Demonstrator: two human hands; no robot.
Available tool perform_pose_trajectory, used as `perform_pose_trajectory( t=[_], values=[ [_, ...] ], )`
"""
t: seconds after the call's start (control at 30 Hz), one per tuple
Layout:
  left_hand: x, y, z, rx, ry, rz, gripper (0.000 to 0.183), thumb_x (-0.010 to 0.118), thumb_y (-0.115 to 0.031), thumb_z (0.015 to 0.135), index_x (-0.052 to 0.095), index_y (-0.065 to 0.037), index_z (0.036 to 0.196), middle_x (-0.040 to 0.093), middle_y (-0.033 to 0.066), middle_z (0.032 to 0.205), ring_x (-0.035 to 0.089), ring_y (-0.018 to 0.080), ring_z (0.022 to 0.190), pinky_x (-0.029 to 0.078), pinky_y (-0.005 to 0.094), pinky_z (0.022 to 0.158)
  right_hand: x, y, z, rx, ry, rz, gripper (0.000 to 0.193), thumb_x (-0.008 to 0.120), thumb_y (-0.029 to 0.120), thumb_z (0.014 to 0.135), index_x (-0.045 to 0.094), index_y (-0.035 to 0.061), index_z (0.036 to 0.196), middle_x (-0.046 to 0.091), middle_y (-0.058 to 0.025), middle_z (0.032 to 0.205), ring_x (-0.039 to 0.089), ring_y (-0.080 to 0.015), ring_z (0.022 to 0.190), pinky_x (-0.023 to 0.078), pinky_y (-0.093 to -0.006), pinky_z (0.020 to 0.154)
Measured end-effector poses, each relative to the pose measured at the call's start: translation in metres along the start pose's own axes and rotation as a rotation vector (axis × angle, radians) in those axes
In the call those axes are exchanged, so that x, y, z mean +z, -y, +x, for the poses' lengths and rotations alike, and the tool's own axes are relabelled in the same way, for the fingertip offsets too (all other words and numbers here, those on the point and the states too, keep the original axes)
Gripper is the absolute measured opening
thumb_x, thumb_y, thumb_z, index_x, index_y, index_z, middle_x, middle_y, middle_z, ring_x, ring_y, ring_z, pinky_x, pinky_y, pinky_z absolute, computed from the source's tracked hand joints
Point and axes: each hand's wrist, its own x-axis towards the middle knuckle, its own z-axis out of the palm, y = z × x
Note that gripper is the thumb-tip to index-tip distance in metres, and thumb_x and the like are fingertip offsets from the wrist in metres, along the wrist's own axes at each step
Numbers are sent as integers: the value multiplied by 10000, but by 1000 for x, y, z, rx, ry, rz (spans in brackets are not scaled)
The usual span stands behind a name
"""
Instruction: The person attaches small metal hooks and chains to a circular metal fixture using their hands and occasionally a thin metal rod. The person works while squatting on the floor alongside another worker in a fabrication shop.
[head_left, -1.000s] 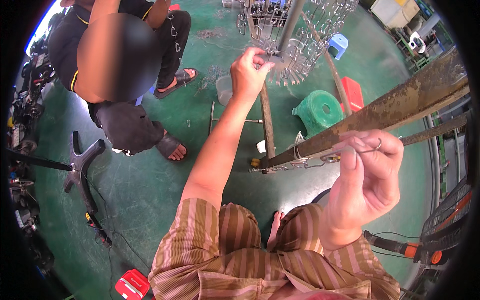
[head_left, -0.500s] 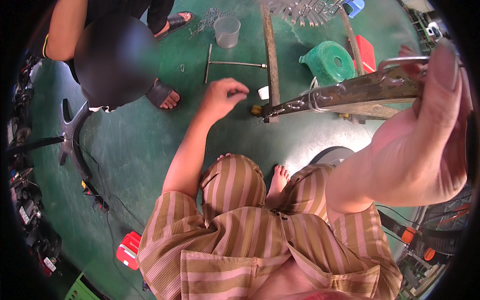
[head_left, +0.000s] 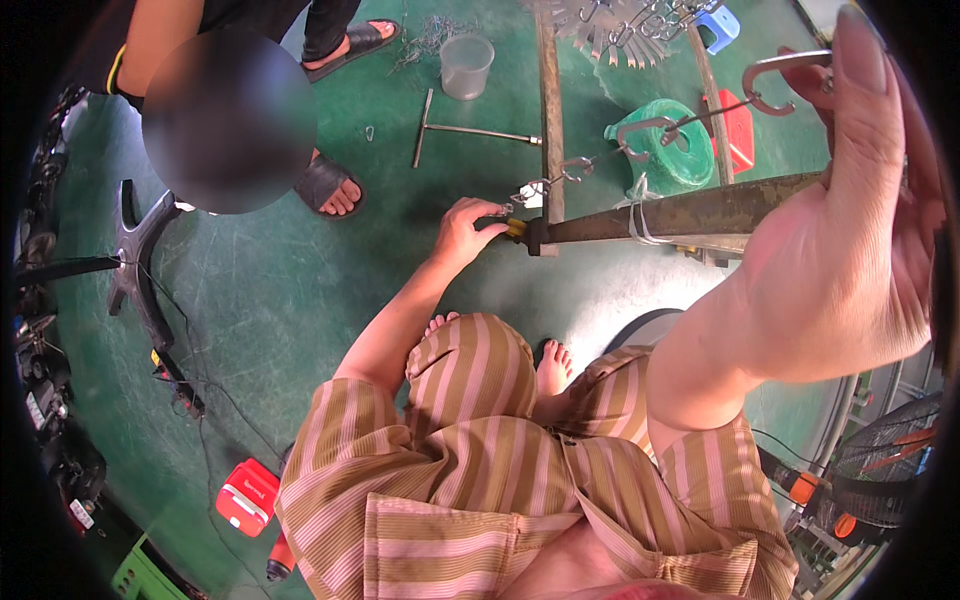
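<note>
A chain of metal hooks [head_left: 650, 124] is strung slantwise above a worn metal beam [head_left: 600, 222]. High at the right, my right hand [head_left: 850, 200] is closed on the chain's upper end, thumb pressed on a large curved hook [head_left: 768, 82]. My left hand [head_left: 466, 232] pinches the lower end beside the beam's left tip, thumb and forefinger close together. Just by those fingers is a small yellow and black piece [head_left: 516, 228]; whether they touch it I cannot tell. The right fingertips are partly hidden behind the thumb.
A green plastic stool [head_left: 692, 168] and a red container [head_left: 740, 140] stand beyond the beam. A T-handle wrench [head_left: 480, 132] and clear bucket [head_left: 467, 68] are on the floor ahead. A co-worker's sandalled foot [head_left: 330, 188] is at the left. A caged fan [head_left: 890, 470] stands at the right.
My left hand has moved right and slightly nearer, from free air to the chain's lower end. The chain has risen from along the beam to a stretched line above it.
</note>
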Motion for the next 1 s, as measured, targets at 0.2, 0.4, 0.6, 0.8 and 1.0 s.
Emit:
perform_pose_trajectory(
  t=[0.2,0.4,0.6,0.8,1.0],
  values=[
    [4,6,3,-93,-36,27,223,766,-90,640,669,-51,836,663,60,855,611,213,794,484,312,667,11,-8,3,-10,-23,-22,93,656,-53,763,628,-76,849,618,-143,785,596,-169,615,498,-252,577],
    [11,31,-11,-57,-58,62,148,750,-88,652,674,-42,770,670,59,823,616,213,762,488,321,659,19,-5,5,-19,-22,-33,98,670,-49,756,632,-79,840,625,-138,764,597,-162,604,494,-244,573],
    [3,23,-5,-85,-22,62,120,751,-103,651,681,-40,724,668,70,762,619,206,718,488,319,648,17,-2,6,-30,-26,-77,104,684,-44,748,636,-82,832,632,-133,742,598,-154,592,489,-237,570],
    [-47,-3,20,-55,45,140,145,755,-137,642,664,-58,722,631,67,671,606,214,655,477,327,605,13,7,7,-54,-21,-155,112,698,-39,740,640,-85,824,639,-127,721,599,-147,581,485,-229,567],
    [-97,-67,80,146,-207,105,176,781,-41,623,620,-22,694,605,62,651,587,162,595,460,289,545,3,20,1,-134,116,-209,84,615,-89,790,613,-69,871,597,-138,867,599,-159,636,507,-237,569]
  ],
)
